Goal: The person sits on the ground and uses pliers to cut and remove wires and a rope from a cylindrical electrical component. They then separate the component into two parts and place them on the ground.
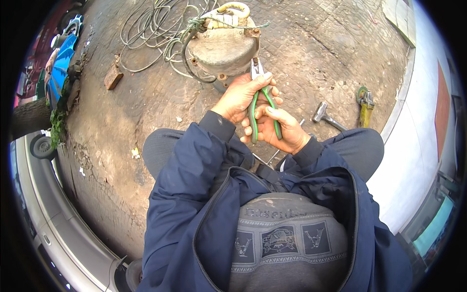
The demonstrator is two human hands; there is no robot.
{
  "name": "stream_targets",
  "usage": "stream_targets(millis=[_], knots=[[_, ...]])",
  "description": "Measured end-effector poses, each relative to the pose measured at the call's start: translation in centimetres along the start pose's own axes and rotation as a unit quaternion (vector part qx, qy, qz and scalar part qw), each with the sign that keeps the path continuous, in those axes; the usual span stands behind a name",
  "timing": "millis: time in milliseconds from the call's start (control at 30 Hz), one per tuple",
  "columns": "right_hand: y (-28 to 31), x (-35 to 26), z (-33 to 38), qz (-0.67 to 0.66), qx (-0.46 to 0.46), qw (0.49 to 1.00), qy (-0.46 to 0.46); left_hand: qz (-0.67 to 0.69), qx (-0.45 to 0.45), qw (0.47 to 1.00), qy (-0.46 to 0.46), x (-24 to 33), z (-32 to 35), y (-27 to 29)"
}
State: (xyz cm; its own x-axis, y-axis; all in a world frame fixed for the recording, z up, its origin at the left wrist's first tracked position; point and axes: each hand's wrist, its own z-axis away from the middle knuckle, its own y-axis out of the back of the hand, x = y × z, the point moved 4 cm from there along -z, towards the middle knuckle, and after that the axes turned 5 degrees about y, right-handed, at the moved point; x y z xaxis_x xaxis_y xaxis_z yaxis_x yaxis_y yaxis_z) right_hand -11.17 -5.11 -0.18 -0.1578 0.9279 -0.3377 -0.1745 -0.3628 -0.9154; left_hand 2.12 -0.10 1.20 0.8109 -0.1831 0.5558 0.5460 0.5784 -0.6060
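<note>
The left hand (237, 100) and right hand (288, 130) both curl around green-handled pliers (252, 118).

Head-worn fisheye, looking steeply down, arm's-reach view

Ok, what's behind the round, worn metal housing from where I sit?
A curved yellow handle at its far edge, frayed green rope beside it, and looped grey cable to the left. The housing hides anything low behind it.
</note>
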Motion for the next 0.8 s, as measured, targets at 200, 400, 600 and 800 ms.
stream_targets(millis=[200, 400, 600, 800], knots=[[0.6, 1.3, -0.3, -0.024, 0.036, 0.999, 0.022, -0.030, 0.018, 0.999, 0.008, 0.3, 0.0, 0.1], [-1.4, 0.7, -0.9, 0.009, 0.041, 0.999, 0.021, -0.083, 0.052, 0.995, -0.018, -0.1, -0.3, 0.2], [-1.1, -13.5, 1.4, 0.212, 0.041, 0.940, -0.265, 0.122, 0.064, 0.979, -0.153, -2.6, -4.6, -5.2], [2.0, -6.2, 2.1, 0.122, 0.047, 0.984, -0.121, 0.008, 0.038, 0.997, -0.065, -1.7, -2.4, -2.3]])
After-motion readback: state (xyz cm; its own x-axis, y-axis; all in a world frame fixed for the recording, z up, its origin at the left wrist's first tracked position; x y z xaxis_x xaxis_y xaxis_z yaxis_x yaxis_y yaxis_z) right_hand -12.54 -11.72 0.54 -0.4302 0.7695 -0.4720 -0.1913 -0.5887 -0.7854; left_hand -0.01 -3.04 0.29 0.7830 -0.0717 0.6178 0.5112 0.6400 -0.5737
